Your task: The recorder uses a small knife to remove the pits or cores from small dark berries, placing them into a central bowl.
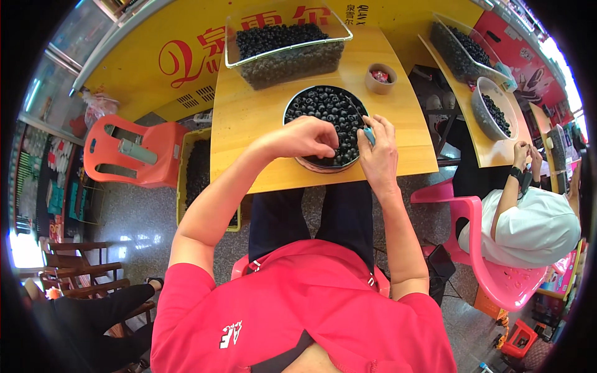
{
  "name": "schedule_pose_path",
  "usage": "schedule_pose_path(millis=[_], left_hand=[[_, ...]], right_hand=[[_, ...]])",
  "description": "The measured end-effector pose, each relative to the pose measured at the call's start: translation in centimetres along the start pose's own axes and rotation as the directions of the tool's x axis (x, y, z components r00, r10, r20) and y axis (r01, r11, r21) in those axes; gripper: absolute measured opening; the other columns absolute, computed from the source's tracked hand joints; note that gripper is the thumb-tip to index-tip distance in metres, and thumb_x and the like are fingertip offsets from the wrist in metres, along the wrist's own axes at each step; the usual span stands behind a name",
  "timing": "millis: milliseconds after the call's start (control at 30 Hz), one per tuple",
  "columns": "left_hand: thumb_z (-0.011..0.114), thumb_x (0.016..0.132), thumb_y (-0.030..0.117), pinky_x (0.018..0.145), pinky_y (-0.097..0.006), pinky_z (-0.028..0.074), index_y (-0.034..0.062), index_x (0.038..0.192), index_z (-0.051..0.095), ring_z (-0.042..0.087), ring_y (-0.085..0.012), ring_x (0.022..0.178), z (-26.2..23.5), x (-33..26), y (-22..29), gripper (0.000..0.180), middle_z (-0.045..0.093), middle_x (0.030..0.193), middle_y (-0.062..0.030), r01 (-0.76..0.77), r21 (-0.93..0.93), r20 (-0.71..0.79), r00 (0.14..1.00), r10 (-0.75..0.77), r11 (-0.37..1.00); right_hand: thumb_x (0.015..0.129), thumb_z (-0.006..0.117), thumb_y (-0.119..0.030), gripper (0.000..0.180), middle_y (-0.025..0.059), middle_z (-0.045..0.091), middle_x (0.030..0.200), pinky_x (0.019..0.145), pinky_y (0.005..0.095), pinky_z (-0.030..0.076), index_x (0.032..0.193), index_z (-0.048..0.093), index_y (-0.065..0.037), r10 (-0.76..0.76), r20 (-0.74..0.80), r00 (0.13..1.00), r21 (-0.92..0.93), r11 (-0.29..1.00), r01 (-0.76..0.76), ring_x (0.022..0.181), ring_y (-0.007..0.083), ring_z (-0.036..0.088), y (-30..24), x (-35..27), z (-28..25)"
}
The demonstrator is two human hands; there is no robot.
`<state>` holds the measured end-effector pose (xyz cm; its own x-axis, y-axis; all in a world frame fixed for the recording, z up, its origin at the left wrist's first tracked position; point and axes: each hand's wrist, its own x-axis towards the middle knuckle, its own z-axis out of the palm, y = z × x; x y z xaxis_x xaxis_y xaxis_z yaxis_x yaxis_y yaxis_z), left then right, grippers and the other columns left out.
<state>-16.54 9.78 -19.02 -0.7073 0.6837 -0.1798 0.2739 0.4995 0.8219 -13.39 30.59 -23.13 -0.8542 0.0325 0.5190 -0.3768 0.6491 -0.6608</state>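
On the wooden table in front of me, a round bowl [285, 114] is full of small, shiny black round pieces [320, 104], several with a hole in the middle. My left hand [306, 137] reaches over the bowl's near left part, its fingers curled together down at the black pieces; anything between them is hidden. At the bowl's right rim, my right hand [379, 156] grips a slim blue-handled tool [369, 135]. A thin dark shaft seems to run from it over the pieces, too fine to make out clearly.
Behind the bowl stands a clear plastic bin [292, 62] heaped with black pieces. A small brown cup [380, 79] holds something red. An orange stool [134, 152] and yellow crate [181, 186] flank the table's left. At right, another person [528, 217] sits by a bowl [482, 115].
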Motion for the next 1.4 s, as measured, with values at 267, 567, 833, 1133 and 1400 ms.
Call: schedule_pose_path(millis=[267,567,833,1133,1400], left_hand=[[0.069,0.087,0.004,0.078,-0.025,0.053,0.0001,0.105,0.062,0.064,-0.0121,0.085,2.1,-1.9,0.0,0.020,0.066,0.094,-0.0046,-0.282,-0.706,-0.362,0.932,0.012,0.650],[0.068,0.088,0.004,0.076,-0.025,0.052,0.0013,0.106,0.063,0.062,-0.0116,0.086,4.3,-2.9,0.9,0.020,0.065,0.095,-0.0037,-0.438,-0.671,-0.557,0.830,-0.017,0.598],[0.068,0.088,0.006,0.073,-0.024,0.051,-0.0010,0.103,0.067,0.062,-0.0114,0.079,5.2,-3.7,0.8,0.016,0.066,0.091,-0.0051,-0.351,-0.649,-0.548,0.831,-0.095,0.675],[0.065,0.091,0.007,0.070,-0.025,0.051,-0.0014,0.102,0.067,0.062,-0.0125,0.075,6.4,-4.1,1.0,0.015,0.066,0.089,-0.0057,-0.425,-0.648,-0.630,0.765,-0.132,0.632],[0.065,0.093,0.012,0.071,-0.025,0.048,0.0015,0.102,0.060,0.058,-0.0109,0.077,7.0,-3.9,0.8,0.015,0.065,0.093,-0.0061,-0.515,-0.693,-0.634,0.769,-0.085,0.505]], right_hand=[[0.093,0.067,-0.018,0.019,-0.0056,0.054,0.071,0.052,0.0193,0.036,0.103,0.065,-0.003,0.224,0.360,0.906,0.623,0.664,-0.412,0.059,0.0034,0.047,-3.4,-1.0,-0.4],[0.092,0.068,-0.019,0.018,-0.0062,0.053,0.065,0.043,0.0178,0.029,0.102,0.064,-0.004,0.194,0.493,0.848,0.761,0.376,-0.528,0.049,0.0003,0.040,-5.1,-0.9,-0.6],[0.094,0.064,-0.017,0.013,-0.0058,0.051,0.064,0.044,0.0181,0.031,0.097,0.063,-0.004,0.222,0.590,0.776,0.742,0.228,-0.630,0.049,0.0011,0.041,-4.6,-0.9,-0.9],[0.096,0.061,-0.018,0.015,-0.0040,0.053,0.069,0.047,0.0203,0.035,0.098,0.062,-0.003,0.182,0.466,0.866,0.700,0.523,-0.486,0.055,0.0029,0.046,-5.4,-1.0,-1.1],[0.090,0.064,-0.007,0.012,0.0110,0.060,0.078,0.056,0.0340,0.047,0.100,0.060,-0.002,-0.253,0.129,0.959,0.237,0.947,0.218,0.063,0.0235,0.060,-5.4,-2.0,-1.8]])
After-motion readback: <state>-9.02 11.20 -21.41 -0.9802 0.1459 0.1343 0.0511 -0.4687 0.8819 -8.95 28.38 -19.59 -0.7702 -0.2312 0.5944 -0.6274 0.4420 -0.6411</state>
